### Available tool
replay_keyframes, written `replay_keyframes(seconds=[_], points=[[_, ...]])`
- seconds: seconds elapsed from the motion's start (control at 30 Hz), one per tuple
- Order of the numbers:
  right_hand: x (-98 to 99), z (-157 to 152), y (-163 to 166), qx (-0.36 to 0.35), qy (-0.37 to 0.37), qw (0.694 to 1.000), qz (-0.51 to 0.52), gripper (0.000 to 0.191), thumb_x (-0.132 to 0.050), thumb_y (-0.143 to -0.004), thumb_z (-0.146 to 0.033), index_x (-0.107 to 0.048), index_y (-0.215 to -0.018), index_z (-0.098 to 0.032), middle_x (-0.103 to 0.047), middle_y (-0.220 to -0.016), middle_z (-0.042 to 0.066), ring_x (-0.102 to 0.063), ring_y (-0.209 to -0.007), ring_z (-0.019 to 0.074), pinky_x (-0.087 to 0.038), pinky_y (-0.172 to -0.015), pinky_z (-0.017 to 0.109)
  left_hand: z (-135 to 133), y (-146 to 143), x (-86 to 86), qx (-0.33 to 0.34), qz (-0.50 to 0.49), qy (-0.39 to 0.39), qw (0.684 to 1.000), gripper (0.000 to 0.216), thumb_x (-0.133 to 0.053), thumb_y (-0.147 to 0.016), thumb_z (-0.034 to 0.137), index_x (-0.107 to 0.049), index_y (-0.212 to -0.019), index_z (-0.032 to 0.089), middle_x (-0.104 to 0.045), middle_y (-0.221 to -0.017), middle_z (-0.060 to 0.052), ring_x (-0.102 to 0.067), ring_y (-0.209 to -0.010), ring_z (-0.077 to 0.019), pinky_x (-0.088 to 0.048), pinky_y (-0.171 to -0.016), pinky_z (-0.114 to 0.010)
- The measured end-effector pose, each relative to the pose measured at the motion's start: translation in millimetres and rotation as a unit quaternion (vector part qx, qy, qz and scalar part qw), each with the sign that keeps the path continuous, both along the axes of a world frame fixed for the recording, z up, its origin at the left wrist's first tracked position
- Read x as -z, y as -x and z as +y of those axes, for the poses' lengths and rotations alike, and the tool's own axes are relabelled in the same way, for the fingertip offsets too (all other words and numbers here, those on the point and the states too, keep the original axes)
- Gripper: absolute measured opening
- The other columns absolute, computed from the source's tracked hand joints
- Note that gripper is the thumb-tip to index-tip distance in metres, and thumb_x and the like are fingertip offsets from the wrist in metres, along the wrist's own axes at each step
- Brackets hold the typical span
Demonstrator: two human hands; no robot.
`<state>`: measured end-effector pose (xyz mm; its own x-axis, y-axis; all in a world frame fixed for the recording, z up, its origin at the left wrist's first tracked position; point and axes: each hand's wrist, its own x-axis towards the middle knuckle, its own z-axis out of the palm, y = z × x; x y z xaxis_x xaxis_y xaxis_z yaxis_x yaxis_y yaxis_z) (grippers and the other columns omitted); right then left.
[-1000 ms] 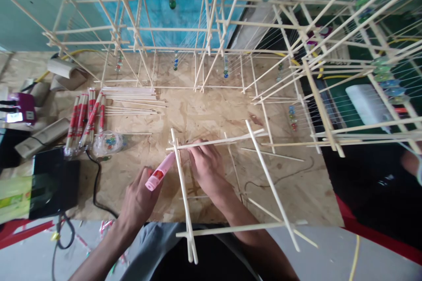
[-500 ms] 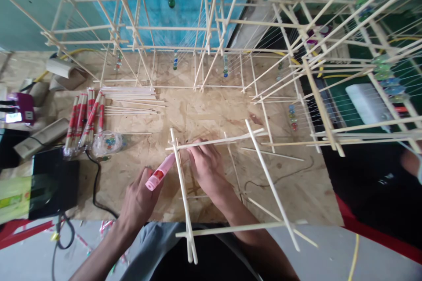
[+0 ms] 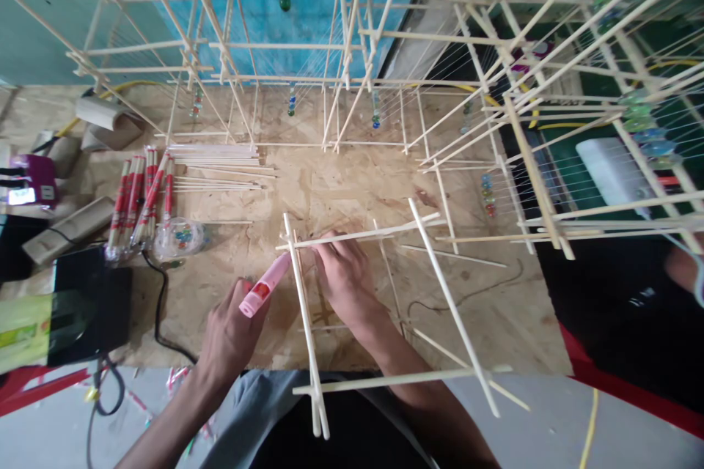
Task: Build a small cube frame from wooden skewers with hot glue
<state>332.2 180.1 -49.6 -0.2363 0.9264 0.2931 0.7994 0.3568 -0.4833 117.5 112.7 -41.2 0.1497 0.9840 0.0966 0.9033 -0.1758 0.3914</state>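
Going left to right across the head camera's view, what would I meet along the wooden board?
Red-wrapped stick bundles → clear bag of marbles → pink pen-like tool → right hand → strung marbles

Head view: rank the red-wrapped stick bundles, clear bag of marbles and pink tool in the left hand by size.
Largest: red-wrapped stick bundles.
Then clear bag of marbles and pink tool look alike; the tool sits nearer the camera, so unsure.
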Motion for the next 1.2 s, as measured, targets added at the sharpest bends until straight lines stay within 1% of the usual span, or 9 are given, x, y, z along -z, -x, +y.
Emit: replay_keyframes(seconds=[0.27,0.47,0.6,0.73,0.9,0.97,1.07,1.13,1.2], points=[[-4.4,0.6,0.4,-0.003,-0.001,1.0,0.0,0.024,-0.052,-0.101,-0.011,-0.074,-0.108,-0.02,-0.073,-0.099,0.009,-0.063,-0.089,0.0248,-0.047,-0.079,0.036,-3.2,0.0,0.5,-0.016,0.0,0.016,1.0,0.021,-0.049,-0.103,0.029,-0.048,-0.083,0.023,-0.054,-0.071,0.002,-0.055,-0.054,-0.0146,-0.035,-0.05,-0.023],[-1.9,-0.5,0.1,-0.001,0.01,1.0,0.001,0.023,-0.053,-0.101,-0.011,-0.072,-0.108,-0.022,-0.072,-0.1,0.008,-0.063,-0.091,0.0243,-0.046,-0.08,0.035,-2.6,0.5,-4.2,-0.011,-0.03,0.03,0.999,0.021,-0.049,-0.102,0.028,-0.048,-0.081,0.024,-0.054,-0.068,0.003,-0.056,-0.052,-0.0144,-0.037,-0.051,-0.023],[-0.1,-0.8,0.1,-0.001,0.008,1.0,0.004,0.023,-0.053,-0.101,-0.012,-0.072,-0.109,-0.022,-0.072,-0.1,0.008,-0.062,-0.093,0.0243,-0.046,-0.081,0.035,0.6,-2.1,-9.0,-0.014,-0.057,0.049,0.997,0.024,-0.049,-0.102,0.03,-0.049,-0.079,0.023,-0.054,-0.066,0.003,-0.055,-0.051,-0.0142,-0.039,-0.051,-0.023],[-0.5,-0.4,0.9,0.005,0.002,1.0,0.001,0.023,-0.052,-0.103,-0.015,-0.072,-0.11,-0.023,-0.072,-0.098,0.007,-0.062,-0.089,0.0237,-0.046,-0.079,0.035,5.6,-4.5,-15.9,-0.015,-0.086,0.071,0.994,0.023,-0.05,-0.101,0.032,-0.055,-0.08,0.022,-0.057,-0.065,0.002,-0.057,-0.052,-0.0146,-0.041,-0.053,-0.023],[-0.2,-1.2,1.3,0.008,0.007,1.0,-0.007,0.022,-0.053,-0.102,-0.014,-0.073,-0.108,-0.023,-0.072,-0.099,0.007,-0.063,-0.088,0.0238,-0.046,-0.08,0.035,13.7,-2.2,-28.5,-0.02,-0.069,0.118,0.99,0.023,-0.052,-0.099,0.031,-0.061,-0.081,0.021,-0.063,-0.067,0.0,-0.061,-0.056,-0.0171,-0.046,-0.057,-0.025],[-0.6,-1.5,1.0,0.007,0.014,1.0,-0.01,0.023,-0.054,-0.101,-0.012,-0.073,-0.108,-0.023,-0.072,-0.101,0.008,-0.063,-0.09,0.0238,-0.047,-0.08,0.036,15.8,1.4,-33.8,-0.008,-0.064,0.138,0.988,0.023,-0.051,-0.1,0.032,-0.064,-0.083,0.022,-0.065,-0.07,-0.001,-0.063,-0.059,-0.0175,-0.047,-0.06,-0.025],[-3.0,-1.2,0.5,0.001,0.021,1.0,-0.017,0.024,-0.054,-0.1,-0.01,-0.072,-0.108,-0.023,-0.072,-0.102,0.007,-0.064,-0.091,0.0238,-0.048,-0.08,0.036,14.4,12.8,-41.4,-0.009,-0.066,0.14,0.988,0.026,-0.052,-0.1,0.036,-0.067,-0.084,0.022,-0.065,-0.068,-0.001,-0.062,-0.059,-0.0171,-0.047,-0.06,-0.025],[-4.7,-0.7,0.5,-0.001,0.02,1.0,-0.019,0.024,-0.055,-0.099,-0.008,-0.073,-0.106,-0.023,-0.073,-0.1,0.007,-0.065,-0.092,0.0238,-0.048,-0.08,0.035,10.0,25.2,-45.3,-0.032,-0.065,0.123,0.99,0.027,-0.055,-0.099,0.04,-0.066,-0.083,0.021,-0.065,-0.068,0.0,-0.061,-0.059,-0.0162,-0.046,-0.059,-0.024],[-5.2,0.0,0.9,-0.002,0.018,1.0,-0.018,0.024,-0.057,-0.098,-0.007,-0.073,-0.103,-0.024,-0.073,-0.1,0.007,-0.065,-0.094,0.0239,-0.049,-0.082,0.035,3.4,40.6,-46.5,-0.078,-0.051,0.083,0.992,0.027,-0.058,-0.097,0.042,-0.064,-0.081,0.021,-0.063,-0.068,0.0,-0.059,-0.058,-0.0154,-0.044,-0.059,-0.024]])
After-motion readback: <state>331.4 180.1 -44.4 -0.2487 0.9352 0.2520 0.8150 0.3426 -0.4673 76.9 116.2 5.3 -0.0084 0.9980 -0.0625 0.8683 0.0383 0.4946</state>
